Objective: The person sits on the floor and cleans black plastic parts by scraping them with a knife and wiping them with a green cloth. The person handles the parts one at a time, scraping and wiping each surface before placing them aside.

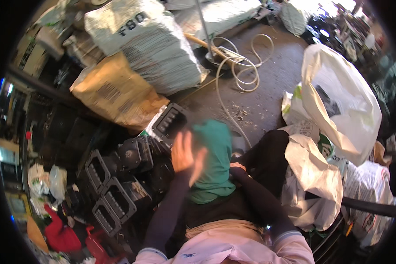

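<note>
A green cloth [213,160] is spread over my lap; its upper end is blurred. My left hand [184,154] is raised at the left side of the cloth with its fingers stretched and apart, slightly smeared by motion. Nothing shows in it. At the cloth's right edge is my right hand [238,166], low near my knee. Its fingers are mostly hidden, so I cannot tell whether they hold anything. Just beyond my left hand stands a black rectangular housing [170,123] with a row of slots inside its frame.
Several similar black housings [119,200] are piled at my left. A brown paper sack [119,90] and a large white sack [147,48] stand ahead. A pale cable [246,81] lies coiled on the floor. At right are an open white bag [354,101] and crumpled sacks [314,176].
</note>
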`<state>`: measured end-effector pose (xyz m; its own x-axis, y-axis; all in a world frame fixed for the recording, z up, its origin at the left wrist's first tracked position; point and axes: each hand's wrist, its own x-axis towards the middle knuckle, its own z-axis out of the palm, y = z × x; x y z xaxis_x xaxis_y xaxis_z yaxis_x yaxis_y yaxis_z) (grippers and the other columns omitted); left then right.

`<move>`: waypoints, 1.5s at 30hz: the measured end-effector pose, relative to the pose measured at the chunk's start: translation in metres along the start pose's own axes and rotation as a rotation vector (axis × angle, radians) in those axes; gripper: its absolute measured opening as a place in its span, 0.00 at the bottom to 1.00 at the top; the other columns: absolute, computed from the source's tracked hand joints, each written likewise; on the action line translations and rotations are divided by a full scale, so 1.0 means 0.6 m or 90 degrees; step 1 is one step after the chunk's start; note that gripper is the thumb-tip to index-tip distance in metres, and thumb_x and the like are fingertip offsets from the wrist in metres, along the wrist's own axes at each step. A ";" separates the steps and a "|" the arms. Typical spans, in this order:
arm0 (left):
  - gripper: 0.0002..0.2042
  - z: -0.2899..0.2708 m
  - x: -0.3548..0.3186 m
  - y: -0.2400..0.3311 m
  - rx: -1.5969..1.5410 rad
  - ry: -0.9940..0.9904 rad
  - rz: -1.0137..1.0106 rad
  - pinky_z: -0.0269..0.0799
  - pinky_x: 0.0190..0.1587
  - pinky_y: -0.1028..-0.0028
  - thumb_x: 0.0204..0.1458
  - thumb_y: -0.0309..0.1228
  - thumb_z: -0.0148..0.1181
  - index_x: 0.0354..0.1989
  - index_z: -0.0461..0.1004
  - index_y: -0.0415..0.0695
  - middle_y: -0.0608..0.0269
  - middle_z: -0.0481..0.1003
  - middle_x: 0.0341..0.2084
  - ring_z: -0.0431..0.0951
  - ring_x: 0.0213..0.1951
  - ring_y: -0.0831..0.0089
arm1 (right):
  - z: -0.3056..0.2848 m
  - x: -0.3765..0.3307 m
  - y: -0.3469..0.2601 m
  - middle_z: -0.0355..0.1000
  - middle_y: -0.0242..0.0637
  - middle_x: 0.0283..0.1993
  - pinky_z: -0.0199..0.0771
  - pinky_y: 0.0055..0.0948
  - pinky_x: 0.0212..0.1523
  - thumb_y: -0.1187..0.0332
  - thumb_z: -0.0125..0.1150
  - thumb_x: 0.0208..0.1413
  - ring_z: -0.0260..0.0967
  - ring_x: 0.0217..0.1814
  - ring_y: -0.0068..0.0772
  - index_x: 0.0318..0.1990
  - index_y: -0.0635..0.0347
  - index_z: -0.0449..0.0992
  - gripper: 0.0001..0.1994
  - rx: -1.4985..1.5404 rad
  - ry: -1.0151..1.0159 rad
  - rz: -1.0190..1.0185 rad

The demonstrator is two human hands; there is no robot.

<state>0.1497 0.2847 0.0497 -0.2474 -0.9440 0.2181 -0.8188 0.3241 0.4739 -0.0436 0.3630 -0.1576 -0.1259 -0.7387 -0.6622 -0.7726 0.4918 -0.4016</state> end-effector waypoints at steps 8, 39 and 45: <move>0.19 0.005 0.326 -0.254 0.107 -0.172 -0.235 0.75 0.43 0.63 0.50 0.40 0.64 0.42 0.79 0.35 0.48 0.80 0.33 0.81 0.40 0.56 | -0.181 -0.115 -0.038 0.74 0.58 0.46 0.75 0.42 0.49 0.59 0.64 0.46 0.74 0.49 0.55 0.42 0.69 0.76 0.22 0.113 0.169 -0.036; 0.14 0.105 0.357 -0.067 -1.180 -0.161 -0.317 0.77 0.48 0.57 0.50 0.33 0.54 0.44 0.74 0.40 0.54 0.78 0.39 0.80 0.42 0.58 | -0.538 -0.377 0.013 0.73 0.52 0.47 0.82 0.32 0.32 0.71 0.53 0.59 0.77 0.35 0.37 0.63 0.61 0.58 0.24 0.405 0.757 0.009; 0.24 0.215 0.359 -0.042 -1.146 -0.238 -0.339 0.65 0.63 0.52 0.53 0.31 0.46 0.58 0.64 0.34 0.42 0.71 0.54 0.74 0.54 0.49 | -0.493 -0.357 -0.004 0.75 0.47 0.40 0.78 0.31 0.23 0.68 0.58 0.55 0.76 0.27 0.38 0.56 0.65 0.65 0.22 0.313 0.153 -0.051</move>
<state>0.0501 0.0655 -0.0256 -0.4728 -0.8362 -0.2780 0.5297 -0.5218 0.6687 -0.1988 0.3840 0.1722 -0.2612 -0.8387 -0.4778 -0.4108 0.5445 -0.7312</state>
